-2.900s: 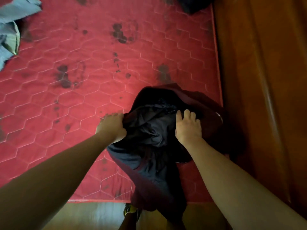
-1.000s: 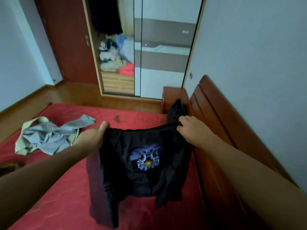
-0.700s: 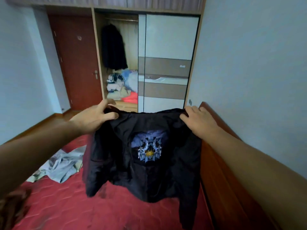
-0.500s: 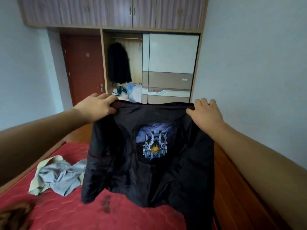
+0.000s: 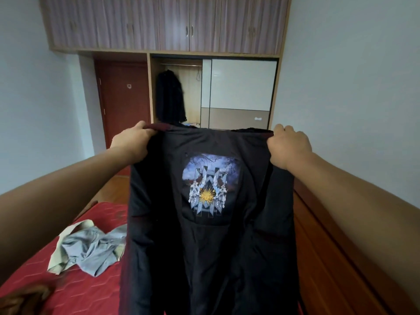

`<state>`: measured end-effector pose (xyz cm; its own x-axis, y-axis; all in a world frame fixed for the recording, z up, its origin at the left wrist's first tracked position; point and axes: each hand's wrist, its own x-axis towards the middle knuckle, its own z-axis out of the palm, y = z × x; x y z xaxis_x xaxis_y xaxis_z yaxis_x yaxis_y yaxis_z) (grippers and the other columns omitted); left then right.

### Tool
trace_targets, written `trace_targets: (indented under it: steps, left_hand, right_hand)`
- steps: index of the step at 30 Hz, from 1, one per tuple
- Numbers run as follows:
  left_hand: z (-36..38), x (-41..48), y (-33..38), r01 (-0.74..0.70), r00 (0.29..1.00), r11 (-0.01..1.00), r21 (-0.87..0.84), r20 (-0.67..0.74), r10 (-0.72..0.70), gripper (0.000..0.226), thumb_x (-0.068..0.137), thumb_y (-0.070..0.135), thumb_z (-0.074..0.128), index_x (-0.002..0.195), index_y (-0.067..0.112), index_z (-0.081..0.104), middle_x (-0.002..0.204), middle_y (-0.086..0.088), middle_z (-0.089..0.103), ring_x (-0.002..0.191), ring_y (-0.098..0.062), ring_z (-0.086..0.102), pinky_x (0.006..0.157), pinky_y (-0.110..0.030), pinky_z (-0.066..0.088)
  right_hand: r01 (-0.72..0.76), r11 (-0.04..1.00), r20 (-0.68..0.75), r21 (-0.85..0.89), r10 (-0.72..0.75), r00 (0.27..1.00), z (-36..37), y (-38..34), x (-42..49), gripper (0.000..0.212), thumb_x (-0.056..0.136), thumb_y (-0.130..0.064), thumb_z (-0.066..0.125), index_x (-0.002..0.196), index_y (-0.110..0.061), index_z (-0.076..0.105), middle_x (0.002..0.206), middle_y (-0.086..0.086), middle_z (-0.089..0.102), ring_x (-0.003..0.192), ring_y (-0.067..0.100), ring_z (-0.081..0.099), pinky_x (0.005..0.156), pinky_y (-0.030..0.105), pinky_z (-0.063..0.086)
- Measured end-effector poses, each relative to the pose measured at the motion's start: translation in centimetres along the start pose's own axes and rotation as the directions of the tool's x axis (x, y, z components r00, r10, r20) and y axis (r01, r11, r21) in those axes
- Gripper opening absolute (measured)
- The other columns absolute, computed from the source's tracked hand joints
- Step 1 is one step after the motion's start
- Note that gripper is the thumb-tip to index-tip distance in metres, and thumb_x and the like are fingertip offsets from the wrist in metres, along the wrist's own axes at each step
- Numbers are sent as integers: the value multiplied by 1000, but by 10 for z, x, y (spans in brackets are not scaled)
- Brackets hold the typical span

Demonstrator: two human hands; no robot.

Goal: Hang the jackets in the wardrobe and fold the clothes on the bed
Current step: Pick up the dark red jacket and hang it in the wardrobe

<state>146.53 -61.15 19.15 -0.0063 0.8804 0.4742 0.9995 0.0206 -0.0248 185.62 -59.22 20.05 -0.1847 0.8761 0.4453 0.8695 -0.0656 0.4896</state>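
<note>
Wardrobe first: the big wooden wardrobe with the white sliding door (image 5: 241,87) stands across the room. Its left side is open, so I can get to the thin rail (image 5: 181,64). One long dark coat (image 5: 170,96) hangs there. Below me is the bed with the red bumpy mattress (image 5: 86,292). I hold the black jacket with the blue and gold picture (image 5: 204,258) up high above the bed, so it falls flat and I can see which way it goes. The crumpled grey clothes (image 5: 91,248) lie on the mattress to my left and need folding, I think. My left hand (image 5: 131,142) grips one top corner of the jacket and my right hand (image 5: 288,146) grips the other. My fingers are curled tight round the cloth. My hands are wide apart to keep the top edge straight.
</note>
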Motion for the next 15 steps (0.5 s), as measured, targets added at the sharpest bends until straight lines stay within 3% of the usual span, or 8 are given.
trace_targets:
  steps: [2,5,8,10,13,15]
  left_hand:
    - [8,-6,-7,-38,999,999,-28,21,38,63,86,5,53,141,37,54,143,2,43,116,-34,59,86,-42,55]
    - [17,-19,-8,-62,998,989,-137,-35,57,56,81,-1,55,130,23,67,139,-4,52,120,-33,58,98,-38,49]
    - [15,-33,-8,-15,998,982,-186,-57,5,46,77,-3,55,117,11,75,128,-12,64,114,-37,61,98,-34,46]
    - [13,-43,-10,31,997,975,-222,-66,-47,31,81,19,55,98,8,78,111,-14,70,101,-39,64,87,-35,49]
    - [15,-55,-14,145,988,951,-275,-10,-153,71,85,71,40,68,8,69,77,-8,69,76,-31,64,69,-36,51]
    - [15,-63,-13,229,971,915,-332,8,-240,85,87,82,40,58,5,60,61,-8,63,65,-27,61,65,-37,49]
  right_hand:
    - [42,999,33,20,-43,999,10,-3,-1,10,88,-12,59,96,-11,64,119,12,47,108,30,49,70,39,41]
    - [108,986,35,129,-114,993,22,-12,3,21,92,-19,60,109,-11,69,121,11,46,112,31,50,73,40,46]
    - [220,954,8,202,-226,974,24,-19,10,48,95,-55,61,111,-11,70,114,9,49,110,32,53,77,42,50]
    - [298,931,19,212,-309,951,20,-21,11,65,89,-77,48,91,-15,68,101,4,48,102,30,56,72,38,46]
    - [379,892,-47,246,-380,924,14,-27,9,76,80,-86,20,67,-17,51,90,4,52,91,29,58,70,38,47]
    - [375,877,-116,302,-356,927,12,-33,9,83,79,-84,9,66,-14,53,88,7,58,87,30,60,71,40,48]
